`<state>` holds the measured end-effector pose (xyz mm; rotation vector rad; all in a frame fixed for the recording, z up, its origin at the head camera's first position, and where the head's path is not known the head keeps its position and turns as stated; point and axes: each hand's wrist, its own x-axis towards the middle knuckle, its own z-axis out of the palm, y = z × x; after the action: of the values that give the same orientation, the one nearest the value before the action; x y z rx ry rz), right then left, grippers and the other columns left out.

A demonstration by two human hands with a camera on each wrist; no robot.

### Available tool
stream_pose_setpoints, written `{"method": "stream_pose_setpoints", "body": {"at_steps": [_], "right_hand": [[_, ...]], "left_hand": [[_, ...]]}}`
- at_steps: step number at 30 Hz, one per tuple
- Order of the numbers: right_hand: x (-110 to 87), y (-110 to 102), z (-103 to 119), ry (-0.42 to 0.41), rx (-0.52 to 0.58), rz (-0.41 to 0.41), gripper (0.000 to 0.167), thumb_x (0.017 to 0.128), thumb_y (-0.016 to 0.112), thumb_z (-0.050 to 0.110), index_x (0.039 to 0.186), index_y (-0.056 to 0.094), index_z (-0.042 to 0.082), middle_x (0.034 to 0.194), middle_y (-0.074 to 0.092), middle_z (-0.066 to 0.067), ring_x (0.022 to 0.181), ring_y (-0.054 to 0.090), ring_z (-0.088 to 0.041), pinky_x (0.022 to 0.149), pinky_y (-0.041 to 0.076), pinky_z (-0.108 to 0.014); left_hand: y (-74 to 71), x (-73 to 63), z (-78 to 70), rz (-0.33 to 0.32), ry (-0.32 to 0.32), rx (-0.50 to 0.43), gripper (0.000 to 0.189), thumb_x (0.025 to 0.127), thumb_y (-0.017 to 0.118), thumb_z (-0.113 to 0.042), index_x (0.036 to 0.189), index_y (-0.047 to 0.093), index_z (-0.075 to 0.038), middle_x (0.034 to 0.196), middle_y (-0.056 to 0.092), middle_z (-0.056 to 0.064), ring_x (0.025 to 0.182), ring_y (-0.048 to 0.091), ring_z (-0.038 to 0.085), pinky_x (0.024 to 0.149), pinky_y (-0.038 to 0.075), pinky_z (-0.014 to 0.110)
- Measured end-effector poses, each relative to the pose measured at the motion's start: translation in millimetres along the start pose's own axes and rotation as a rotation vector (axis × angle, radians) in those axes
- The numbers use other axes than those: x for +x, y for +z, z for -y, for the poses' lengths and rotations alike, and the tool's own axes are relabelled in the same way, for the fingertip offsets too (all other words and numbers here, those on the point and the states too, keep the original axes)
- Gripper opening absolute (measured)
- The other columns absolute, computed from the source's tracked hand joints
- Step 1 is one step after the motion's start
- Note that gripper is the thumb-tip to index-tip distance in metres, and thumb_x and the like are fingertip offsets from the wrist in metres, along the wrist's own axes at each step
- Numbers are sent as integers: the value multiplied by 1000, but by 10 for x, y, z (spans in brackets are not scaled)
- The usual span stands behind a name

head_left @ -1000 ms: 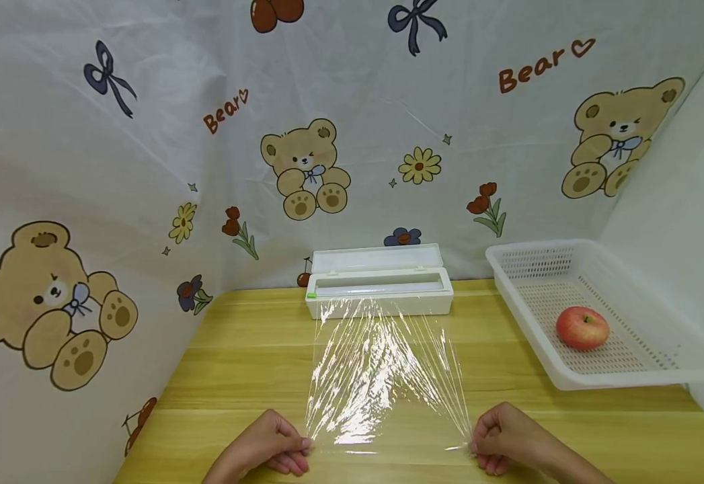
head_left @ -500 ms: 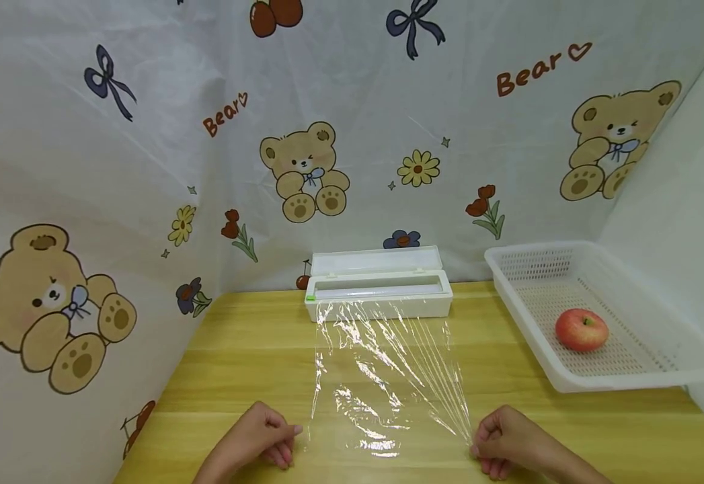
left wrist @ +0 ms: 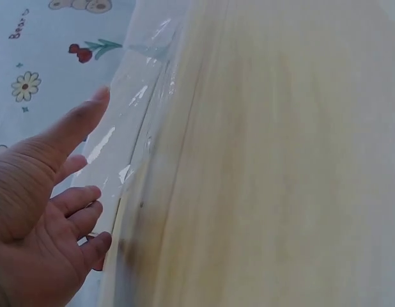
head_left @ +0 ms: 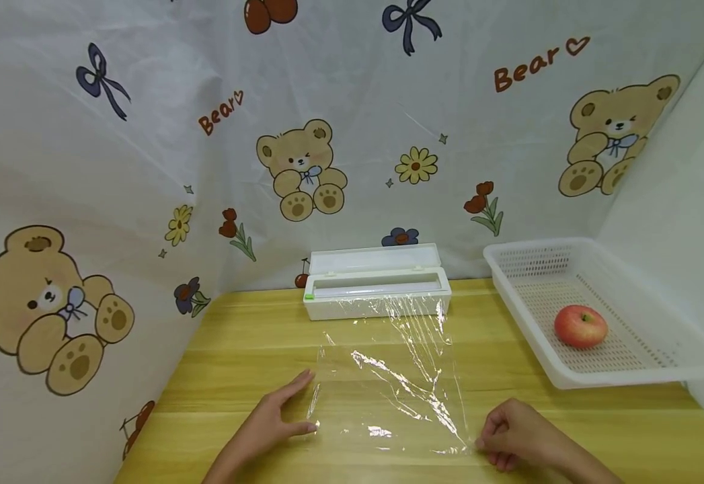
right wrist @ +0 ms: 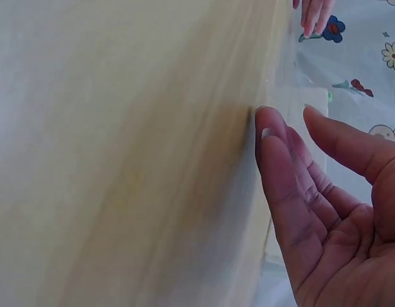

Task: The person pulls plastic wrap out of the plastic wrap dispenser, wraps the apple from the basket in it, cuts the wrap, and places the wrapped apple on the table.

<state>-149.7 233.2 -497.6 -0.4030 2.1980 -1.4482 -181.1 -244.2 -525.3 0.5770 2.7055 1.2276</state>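
A sheet of clear cling film lies stretched over the table, running from a white dispenser box toward me. The box's lid stands up, and a roll shows inside. My left hand is beside the film's left edge, thumb and fingers spread, with nothing held. At the near right corner is my right hand, fingertips close to the film. In the right wrist view a gap shows between the thumb and forefinger of the right hand.
On the right stands a white plastic basket with a red apple in it. A bear-printed cloth hangs behind and to the left of the wooden table. A white wall rises at the right.
My left hand has let go of the film's left corner and opened its fingers. The right fingertips have parted from the right corner. The film has slackened, with fewer tight creases.
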Motion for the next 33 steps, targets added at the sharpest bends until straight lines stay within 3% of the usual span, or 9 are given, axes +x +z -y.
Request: {"method": "stream_pose_setpoints", "body": {"at_steps": [4, 11, 19, 26, 33], "right_hand": [[-25, -88, 74, -58, -72, -21, 8, 89, 71, 4, 82, 70, 0, 67, 68, -7, 58, 66, -16, 50, 57, -30], [-79, -300, 304, -211, -94, -28, 8, 96, 67, 6, 93, 69, 0, 75, 70, -3, 64, 66, -12, 53, 56, -28], [-237, -620, 545, -316, -271, -213, 7, 98, 68, 9, 102, 72, 4, 84, 73, 7, 73, 69, -10, 61, 59, -30], [-374, -951, 601, -300, -314, -388, 15, 98, 68, 9, 112, 71, 4, 96, 76, 0, 84, 72, -10, 67, 59, -25], [-432, -1264, 547, -272, -365, -450, 21, 98, 69, 11, 117, 72, 5, 105, 73, 0, 91, 71, -8, 70, 58, -23]], "left_hand": [[0, 37, 45, 29, 38, 1, 98, 77, 86, -46, 158, 37, -21, 165, 29, -1, 150, 28, 24, 119, 30, 46], [3, 68, 161, 49, 64, -23, 98, 78, 86, -45, 159, 37, -20, 166, 26, -3, 152, 23, 23, 118, 19, 21], [0, 84, 241, 40, 115, -41, 96, 78, 86, -43, 158, 39, -18, 165, 28, 2, 152, 23, 26, 116, 14, 15], [-12, 113, 277, 36, 146, -48, 93, 80, 84, -43, 157, 39, -15, 165, 30, 2, 152, 24, 28, 115, 15, 14], [21, 97, 332, 17, 161, -49, 91, 80, 84, -44, 156, 42, -15, 163, 32, 1, 151, 25, 29, 115, 16, 13]]}}
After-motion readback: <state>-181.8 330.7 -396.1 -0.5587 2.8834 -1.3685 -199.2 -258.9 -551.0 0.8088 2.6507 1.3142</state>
